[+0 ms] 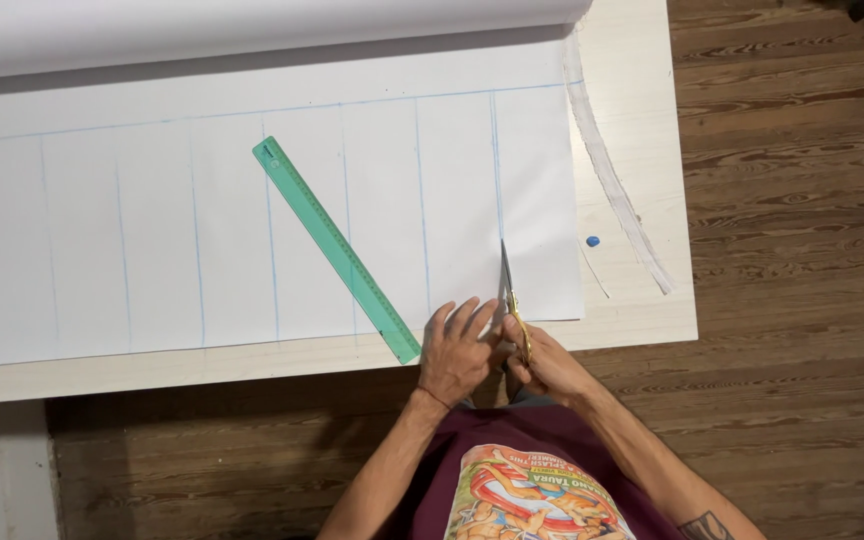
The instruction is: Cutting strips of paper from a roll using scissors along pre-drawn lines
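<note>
A wide white sheet (252, 200) with several blue ruled lines lies flat on a pale table (642, 130). My right hand (544, 362) grips gold-handled scissors (508, 290) at the sheet's near edge, with the blades pointing away along the rightmost blue line. Beside it, my left hand (457, 350) presses flat on the sheet just left of the scissors, fingers spread. A green ruler (335, 248) lies diagonally on the sheet, its near end next to my left hand.
The sheet's rolled part (252, 30) lies along the table's far side. A thin curved white offcut strip (612, 180) and a small blue object (592, 241) rest on the table's right part. Dark wooden floor (802, 250) lies right of and below the table.
</note>
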